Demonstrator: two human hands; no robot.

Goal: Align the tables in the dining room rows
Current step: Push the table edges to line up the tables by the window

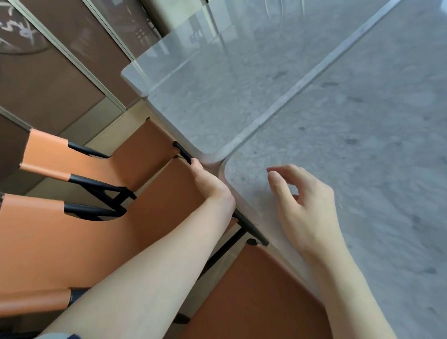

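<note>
Two grey marble-look tables stand side by side with a narrow seam between them. The near table (365,159) fills the right side, and the far table (209,96) lies to its upper left. Their rounded corners meet near the middle of the view. My left hand (211,188) is at the near table's corner edge, thumb along the rim and fingers hidden under the top. My right hand (302,205) hovers just over the near table's surface with loosely curled fingers, holding nothing.
A third glossy tabletop (137,73) adjoins the far table at the upper left. Orange chairs with black frames crowd the left and bottom: one (143,152) tucked under the far table, one (51,238) under my left arm, one (259,306) below the near table. Brown wall panels (50,75) run along the left.
</note>
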